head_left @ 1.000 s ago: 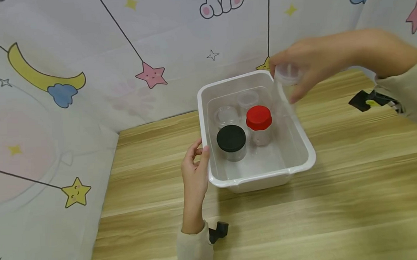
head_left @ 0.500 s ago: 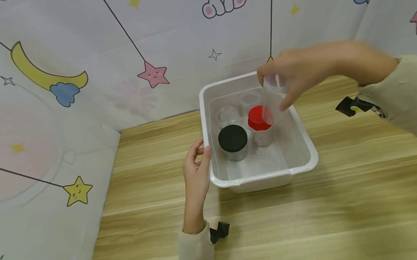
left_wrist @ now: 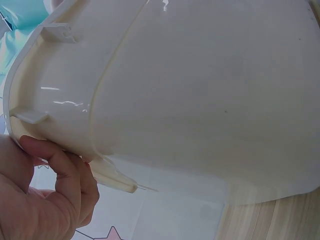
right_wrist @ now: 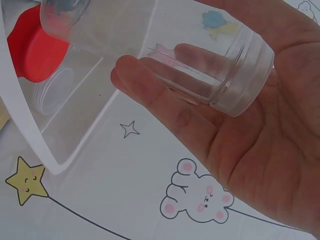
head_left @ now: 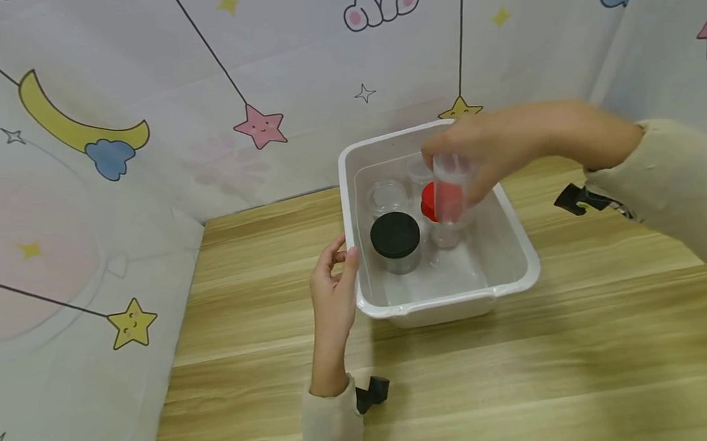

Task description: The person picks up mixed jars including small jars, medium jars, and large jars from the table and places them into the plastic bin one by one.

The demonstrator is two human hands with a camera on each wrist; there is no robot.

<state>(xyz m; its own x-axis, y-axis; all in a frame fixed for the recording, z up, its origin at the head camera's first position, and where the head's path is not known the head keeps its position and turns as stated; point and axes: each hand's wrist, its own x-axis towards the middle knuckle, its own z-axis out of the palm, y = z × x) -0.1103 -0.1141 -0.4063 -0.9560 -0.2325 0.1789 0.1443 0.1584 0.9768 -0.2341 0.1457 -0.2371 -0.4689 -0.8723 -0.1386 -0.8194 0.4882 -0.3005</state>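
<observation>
A white plastic tub (head_left: 347,181) stands on the table, and my left hand (head_left: 333,287) grips its left rim. In the left wrist view curled fingers (left_wrist: 67,175) hold the lip below the tub's outer wall (left_wrist: 200,90). My right hand (head_left: 486,142), slightly blurred, holds a tall clear jar (head_left: 450,200) by its lidded top, over the tub. The right wrist view shows the jar's clear lid (right_wrist: 247,75) near the palm. Behind this jar, partly covered, is a red-lidded jar (head_left: 447,237). A black-lidded jar (head_left: 395,235) stands beside it in the tub.
Two clear-lidded jars (head_left: 387,196) stand toward the tub's back left; the right hand partly hides one. A wood-grain table (head_left: 247,357) carries the tub. Close behind hangs a white cloth backdrop (head_left: 311,64) printed with stars and a moon.
My right hand has brought the clear jar left and down from the tub's right rim to in front of the red lid. The left hand stays on the rim.
</observation>
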